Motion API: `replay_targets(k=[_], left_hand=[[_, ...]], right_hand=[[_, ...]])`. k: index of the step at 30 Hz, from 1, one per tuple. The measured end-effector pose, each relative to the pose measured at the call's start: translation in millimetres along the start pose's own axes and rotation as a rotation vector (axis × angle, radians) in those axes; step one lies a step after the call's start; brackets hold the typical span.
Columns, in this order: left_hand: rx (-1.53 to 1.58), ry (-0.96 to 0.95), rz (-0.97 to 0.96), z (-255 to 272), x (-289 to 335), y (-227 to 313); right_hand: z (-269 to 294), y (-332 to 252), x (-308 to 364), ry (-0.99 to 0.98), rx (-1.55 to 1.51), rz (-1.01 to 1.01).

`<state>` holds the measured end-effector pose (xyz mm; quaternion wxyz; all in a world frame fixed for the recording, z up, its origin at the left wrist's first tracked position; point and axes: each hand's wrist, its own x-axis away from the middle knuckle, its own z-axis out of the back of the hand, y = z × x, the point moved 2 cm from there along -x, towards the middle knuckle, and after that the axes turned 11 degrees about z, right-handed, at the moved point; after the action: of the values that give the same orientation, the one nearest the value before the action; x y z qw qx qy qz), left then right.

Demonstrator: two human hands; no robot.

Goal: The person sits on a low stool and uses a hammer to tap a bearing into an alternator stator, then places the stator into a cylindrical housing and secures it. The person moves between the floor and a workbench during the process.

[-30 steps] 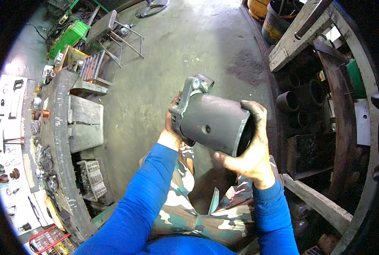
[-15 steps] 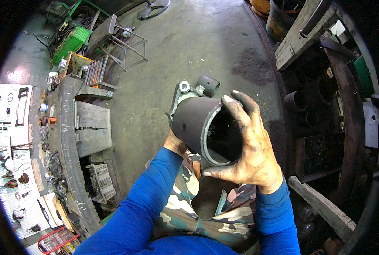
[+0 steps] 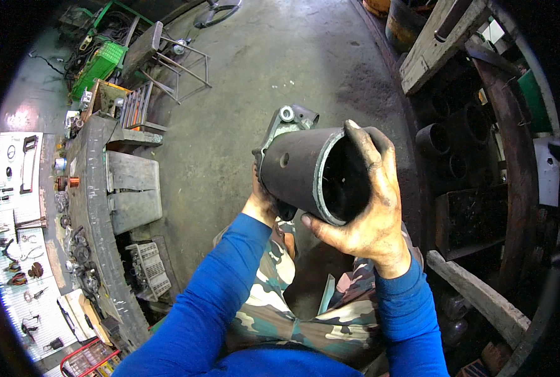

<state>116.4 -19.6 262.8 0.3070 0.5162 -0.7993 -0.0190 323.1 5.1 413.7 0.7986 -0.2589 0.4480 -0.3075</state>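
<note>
Housing [image 3: 296, 168], dark and cylindrical, is being held over the floor [image 3: 230, 94], well apart from the right edge of the workbench [image 3: 91, 164]; our right hand [image 3: 379, 217] is spanning its open rim [image 3: 318, 182], fingers and thumb spreading to press opposite sides. Our left hand [image 3: 261, 198] is supporting the bracket [image 3: 275, 131] end but mostly hiding behind it, so we cannot tell how its fingers are closing. We are judging the piece stiff, fairly heavy and perhaps slippery with grime, so we are favouring a hold at both ends.
</note>
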Motion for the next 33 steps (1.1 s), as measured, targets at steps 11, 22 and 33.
replay_targets(k=[11, 22, 33], left_hand=[[0.068, 0.020, 0.029, -13, -4, -1], [0.061, 0.078, 0.094, -18, -12, -10], [0.085, -0.005, -0.010, -22, 2, -7]], right_hand=[[-5, -2, 1, 0.083, -0.020, -0.196], [-8, -1, 5, 0.121, -0.007, -0.358], [-6, 31, 12, 0.024, -0.561, -0.070]])
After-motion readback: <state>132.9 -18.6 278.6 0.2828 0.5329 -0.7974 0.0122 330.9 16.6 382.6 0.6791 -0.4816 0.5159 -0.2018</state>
